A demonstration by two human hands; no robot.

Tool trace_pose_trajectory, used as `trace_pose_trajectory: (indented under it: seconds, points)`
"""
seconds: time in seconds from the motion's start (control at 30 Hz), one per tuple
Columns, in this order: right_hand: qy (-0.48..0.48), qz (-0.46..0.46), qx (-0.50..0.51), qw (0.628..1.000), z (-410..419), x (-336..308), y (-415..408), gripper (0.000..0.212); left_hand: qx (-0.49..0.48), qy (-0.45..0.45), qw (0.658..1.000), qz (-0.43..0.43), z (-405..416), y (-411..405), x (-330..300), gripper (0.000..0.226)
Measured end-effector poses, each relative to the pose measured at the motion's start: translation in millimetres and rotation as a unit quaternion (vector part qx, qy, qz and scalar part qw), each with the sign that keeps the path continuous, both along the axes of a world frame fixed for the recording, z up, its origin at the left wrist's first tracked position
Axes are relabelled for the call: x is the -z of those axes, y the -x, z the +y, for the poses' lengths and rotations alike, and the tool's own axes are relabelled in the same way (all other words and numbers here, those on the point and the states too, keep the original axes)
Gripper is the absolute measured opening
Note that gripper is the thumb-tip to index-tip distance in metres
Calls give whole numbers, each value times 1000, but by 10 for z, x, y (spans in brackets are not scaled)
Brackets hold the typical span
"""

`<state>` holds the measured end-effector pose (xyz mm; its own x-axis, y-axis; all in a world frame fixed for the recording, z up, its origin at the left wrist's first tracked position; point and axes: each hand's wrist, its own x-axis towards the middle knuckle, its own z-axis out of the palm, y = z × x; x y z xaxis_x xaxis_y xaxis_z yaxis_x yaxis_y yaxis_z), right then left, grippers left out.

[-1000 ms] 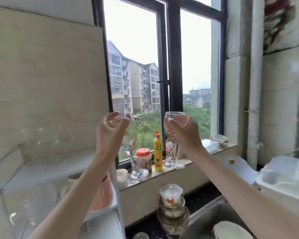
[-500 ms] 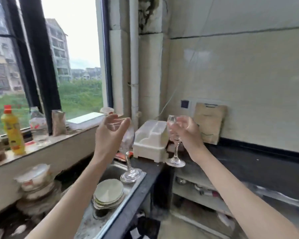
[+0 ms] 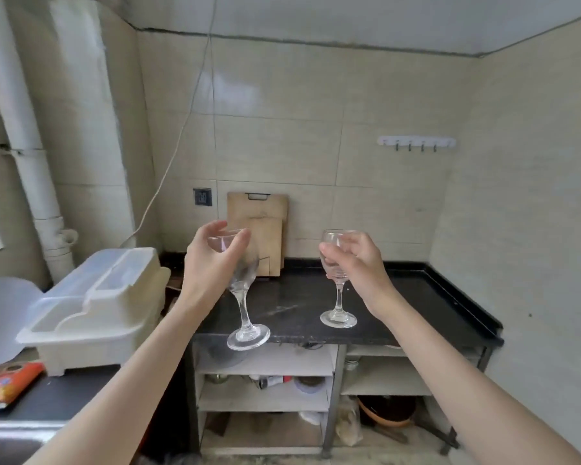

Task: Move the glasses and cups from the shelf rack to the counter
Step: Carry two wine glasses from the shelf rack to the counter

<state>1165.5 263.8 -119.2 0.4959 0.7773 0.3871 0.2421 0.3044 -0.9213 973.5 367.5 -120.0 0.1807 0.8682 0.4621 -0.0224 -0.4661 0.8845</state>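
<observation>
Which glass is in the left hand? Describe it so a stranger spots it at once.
Find the black counter below the tiled wall. Two stemmed wine glasses hang before it, one in each hand. The left hand grips the larger wine glass by its bowl: it is tilted, its foot past the counter's front edge, unlike the upright smaller wine glass.

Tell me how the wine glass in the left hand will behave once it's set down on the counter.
The left glass looks top-heavy: a wide bowl on a thin stem, so a nudge could tip it. Clear thin glass, probably fragile. Its round foot seems narrow; on the hard black counter it may slide or clink.
</observation>
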Motion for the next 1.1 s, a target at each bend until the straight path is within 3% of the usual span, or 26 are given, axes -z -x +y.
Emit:
trace_pose_trajectory:
  seconds: [0.2, 0.43, 0.57, 0.77, 1.1]
  points:
    - [-1, 22, 43, 999, 661, 1, -973, 47, 39, -20, 999, 22, 893, -1092, -85, 43]
    - [19, 22, 71, 997, 1267, 170, -2239, 37, 99, 6, 992, 73, 1625, -2503, 172, 54]
    - [38, 21, 69, 997, 1656, 262, -3063, 38, 100, 13, 992, 79, 2002, -3303, 273, 72]
    - [109, 24, -6, 994, 2179, 510, -4255, 46, 93, 52, 989, 104, 2541, -4424, 538, 70]
    - [194, 10, -1, 981, 2982, 1007, -5549, 60, 101, 108, 977, 151, 3334, -5779, 1082, 78]
